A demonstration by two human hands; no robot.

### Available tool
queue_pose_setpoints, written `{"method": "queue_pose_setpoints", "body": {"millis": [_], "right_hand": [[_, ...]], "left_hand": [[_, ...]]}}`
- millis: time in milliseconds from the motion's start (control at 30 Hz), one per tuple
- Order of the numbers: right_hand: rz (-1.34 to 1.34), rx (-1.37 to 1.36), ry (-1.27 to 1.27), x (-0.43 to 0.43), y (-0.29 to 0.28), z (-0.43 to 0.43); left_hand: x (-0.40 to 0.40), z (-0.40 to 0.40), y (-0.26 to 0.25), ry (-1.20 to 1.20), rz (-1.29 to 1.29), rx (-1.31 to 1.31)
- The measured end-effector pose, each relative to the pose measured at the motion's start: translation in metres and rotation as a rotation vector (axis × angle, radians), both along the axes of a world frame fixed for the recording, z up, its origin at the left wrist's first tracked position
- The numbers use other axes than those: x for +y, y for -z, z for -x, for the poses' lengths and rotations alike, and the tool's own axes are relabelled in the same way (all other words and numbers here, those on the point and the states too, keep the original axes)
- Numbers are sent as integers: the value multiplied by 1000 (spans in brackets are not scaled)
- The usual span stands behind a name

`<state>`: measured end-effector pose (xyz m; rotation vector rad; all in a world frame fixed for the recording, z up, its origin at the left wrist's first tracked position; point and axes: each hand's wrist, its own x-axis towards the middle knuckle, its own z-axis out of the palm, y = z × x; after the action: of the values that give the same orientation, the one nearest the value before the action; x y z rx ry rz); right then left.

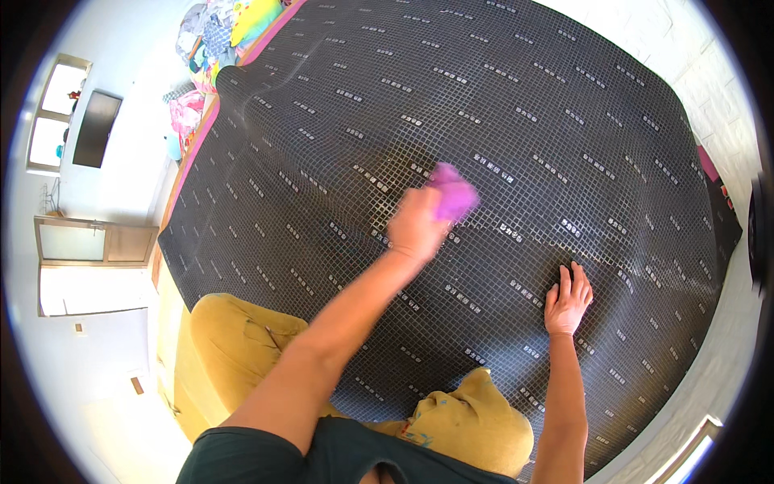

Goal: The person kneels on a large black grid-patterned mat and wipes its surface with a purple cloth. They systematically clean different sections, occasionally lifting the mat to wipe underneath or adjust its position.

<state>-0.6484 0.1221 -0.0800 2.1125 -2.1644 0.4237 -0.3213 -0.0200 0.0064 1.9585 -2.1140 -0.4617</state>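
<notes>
A large black sheet (484, 272) with a silvery grid and rows of printed writing lies spread out before me. My left hand (417, 221) is shut on a purple cloth (455, 192), over the middle of the sheet; both are blurred. Around them the sheet has a wet-looking sheen. Toward the right my right hand (567, 302) rests palm down on the sheet, its fingers apart and holding nothing. My knees, in mustard-yellow trousers (478, 423), are bent at the sheet's near edge.
Clothes and bedding (211, 36) are heaped past the sheet's far left edge. A white brick-patterned wall (695, 66) borders the right side. On the left are a wall-mounted screen (97, 129), a window (57, 112) and a door (72, 241). A dark round object (757, 233) stands at the far right.
</notes>
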Motion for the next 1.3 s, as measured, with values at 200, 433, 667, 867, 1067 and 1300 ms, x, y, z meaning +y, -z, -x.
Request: {"method": "queue_pose_setpoints", "body": {"millis": [200, 433, 667, 867, 1067, 1300], "right_hand": [[26, -1, -31, -4, 3, -1], [-2, 23, 12, 1, 3, 1], [-16, 11, 1, 1, 4, -5], [-1, 4, -6, 3, 2, 4], [1, 2, 1, 2, 1, -2], [3, -52, 3, 1, 4, 1]], "left_hand": [[27, 49, 39, 378, 69, -84], [-2, -104, 9, -160, -69, -305], [28, 19, 31, 289, 107, -8], [10, -18, 30, 209, -34, -269], [-7, -105, 15, -302, -58, -132], [48, 35, 33, -218, -134, 771]]}}
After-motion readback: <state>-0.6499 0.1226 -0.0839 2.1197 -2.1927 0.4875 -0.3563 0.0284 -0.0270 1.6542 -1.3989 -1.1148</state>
